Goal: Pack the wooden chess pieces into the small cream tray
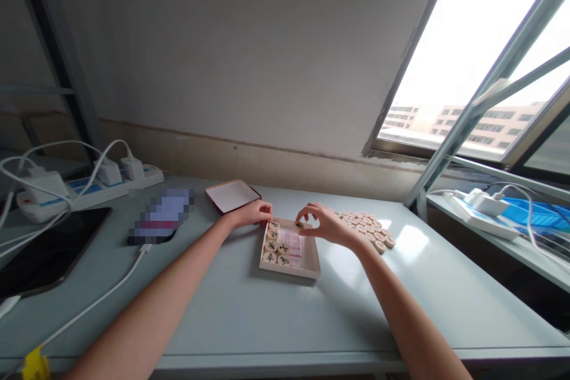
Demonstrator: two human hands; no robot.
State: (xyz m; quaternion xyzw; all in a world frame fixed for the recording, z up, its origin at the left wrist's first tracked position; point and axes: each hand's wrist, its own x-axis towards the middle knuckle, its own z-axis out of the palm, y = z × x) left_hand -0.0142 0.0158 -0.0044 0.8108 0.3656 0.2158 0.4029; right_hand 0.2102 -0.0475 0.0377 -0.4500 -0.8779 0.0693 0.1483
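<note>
With our right hand point(327, 224), we pinch a game piece point(299, 226) at the far end of the open box point(289, 271) on the desk point(222, 314), while our left hand point(250, 213), its grip unclear, apparently steadies the corner.

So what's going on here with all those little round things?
A person's right hand pinches a round piece at a shallow box, while their left hand is at its far left corner. Several pieces lie inside, mostly leftward; many more sit on the table to the right.
</note>
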